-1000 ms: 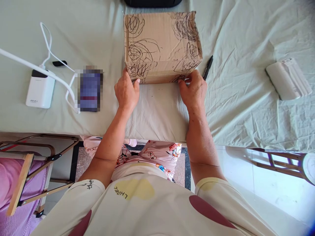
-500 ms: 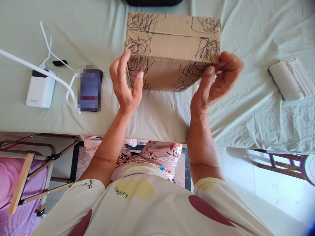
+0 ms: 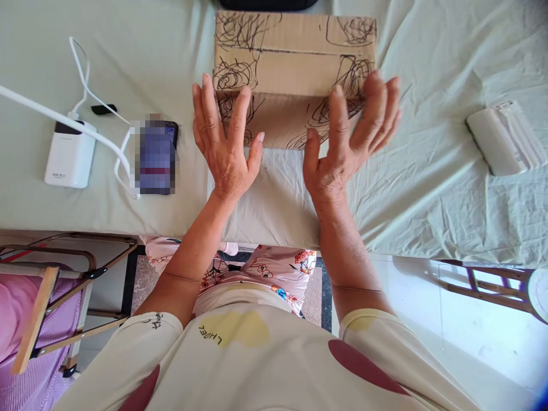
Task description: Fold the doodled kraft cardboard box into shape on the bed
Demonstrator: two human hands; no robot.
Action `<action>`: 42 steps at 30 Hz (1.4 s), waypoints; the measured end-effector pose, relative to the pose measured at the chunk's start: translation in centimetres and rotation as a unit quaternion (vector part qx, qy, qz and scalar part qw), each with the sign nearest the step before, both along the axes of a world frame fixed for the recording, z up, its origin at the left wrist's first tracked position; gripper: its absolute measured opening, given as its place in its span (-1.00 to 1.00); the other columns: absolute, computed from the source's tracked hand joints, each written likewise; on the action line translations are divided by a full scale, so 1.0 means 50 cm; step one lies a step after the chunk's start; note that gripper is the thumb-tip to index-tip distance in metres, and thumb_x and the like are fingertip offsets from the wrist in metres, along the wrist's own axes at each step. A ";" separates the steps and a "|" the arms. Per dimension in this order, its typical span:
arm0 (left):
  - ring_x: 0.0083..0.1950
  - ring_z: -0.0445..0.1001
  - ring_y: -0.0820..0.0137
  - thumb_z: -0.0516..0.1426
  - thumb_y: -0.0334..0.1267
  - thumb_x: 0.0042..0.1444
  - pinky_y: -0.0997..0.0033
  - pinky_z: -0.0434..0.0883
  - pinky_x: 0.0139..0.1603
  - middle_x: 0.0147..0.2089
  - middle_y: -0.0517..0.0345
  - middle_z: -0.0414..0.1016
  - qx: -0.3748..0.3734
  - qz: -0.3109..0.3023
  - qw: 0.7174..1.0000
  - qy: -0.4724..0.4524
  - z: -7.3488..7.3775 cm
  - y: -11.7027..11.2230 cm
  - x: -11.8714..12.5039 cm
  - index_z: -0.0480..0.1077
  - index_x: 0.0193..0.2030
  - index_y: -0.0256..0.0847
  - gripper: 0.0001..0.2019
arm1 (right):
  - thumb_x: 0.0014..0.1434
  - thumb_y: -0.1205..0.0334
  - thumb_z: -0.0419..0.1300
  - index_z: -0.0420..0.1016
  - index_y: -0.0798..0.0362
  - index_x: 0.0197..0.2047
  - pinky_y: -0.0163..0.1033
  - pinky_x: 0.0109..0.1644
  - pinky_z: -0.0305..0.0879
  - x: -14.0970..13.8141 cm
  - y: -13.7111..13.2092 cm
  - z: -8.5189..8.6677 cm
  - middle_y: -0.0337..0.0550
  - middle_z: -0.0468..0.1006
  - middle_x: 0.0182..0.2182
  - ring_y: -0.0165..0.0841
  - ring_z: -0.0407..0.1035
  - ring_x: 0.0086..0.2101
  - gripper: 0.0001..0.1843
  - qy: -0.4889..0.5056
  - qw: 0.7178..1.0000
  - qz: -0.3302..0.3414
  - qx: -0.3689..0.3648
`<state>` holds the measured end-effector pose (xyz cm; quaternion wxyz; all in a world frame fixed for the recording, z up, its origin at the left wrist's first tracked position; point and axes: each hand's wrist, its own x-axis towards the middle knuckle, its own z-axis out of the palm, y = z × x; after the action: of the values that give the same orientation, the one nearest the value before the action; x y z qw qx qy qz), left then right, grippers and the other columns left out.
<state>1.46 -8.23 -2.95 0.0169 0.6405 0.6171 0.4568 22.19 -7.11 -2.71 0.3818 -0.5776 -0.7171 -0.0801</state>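
A closed cardboard box (image 3: 295,71) with black scribbles near its corners sits on the cloth-covered table. My left hand (image 3: 229,142) is at the box's near left corner, palm down with the fingers spread. At the near right corner is my right hand (image 3: 342,140), its fingers also stretched apart. Both hands cover parts of the box's near side and hold nothing. Whether any fingertip still touches the cardboard I cannot tell.
On the left lie a white power bank (image 3: 71,154) with a white cable (image 3: 85,123), a small black object (image 3: 104,109) and a blurred-out phone (image 3: 156,157). A white packet (image 3: 507,138) lies at right. A dark object (image 3: 268,3) is behind the box. A folding chair (image 3: 47,302) stands lower left.
The box has shifted slightly away from me and to the left. My right hand has let go of its corner and opened, moving left; my left hand has spread its fingers.
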 end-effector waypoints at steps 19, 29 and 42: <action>0.71 -0.69 0.33 0.14 0.17 0.33 -0.11 -0.34 0.77 0.71 0.42 -0.07 -0.090 -0.055 0.994 -0.036 0.027 -0.021 0.030 0.31 0.48 0.23 -0.40 | 0.43 -0.14 0.06 0.17 -0.52 0.52 0.50 0.64 -0.39 -0.067 -0.029 0.040 -0.39 0.21 0.54 -0.06 -0.40 0.63 -0.38 0.061 0.984 0.093 -0.137; 0.73 -0.54 0.25 0.13 0.17 0.33 -0.18 -0.18 0.77 0.71 0.36 -0.08 -0.109 -0.088 0.989 -0.053 0.011 0.000 0.005 0.22 0.52 0.15 -0.35 | 0.47 -0.05 0.05 0.30 -0.35 0.48 0.51 0.62 -0.23 -0.031 -0.018 0.031 -0.18 0.16 0.56 -0.02 -0.30 0.62 -0.45 0.111 0.990 0.046 -0.077; 0.74 -0.35 0.39 -0.07 0.03 0.42 0.05 -0.17 0.79 0.74 0.37 -0.21 -0.015 -0.074 0.997 -0.009 0.010 -0.002 0.011 -0.23 0.60 0.21 -0.32 | 0.30 0.05 0.17 -0.23 -0.36 0.62 0.05 0.30 0.51 0.001 0.029 -0.013 -0.35 -0.05 0.63 -0.16 0.31 0.37 -0.04 0.208 0.952 0.087 -0.205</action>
<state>2.00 -8.33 -2.45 0.0662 0.6796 0.5749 0.4509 22.22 -5.68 -3.37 0.4011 -0.5828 -0.6702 0.2241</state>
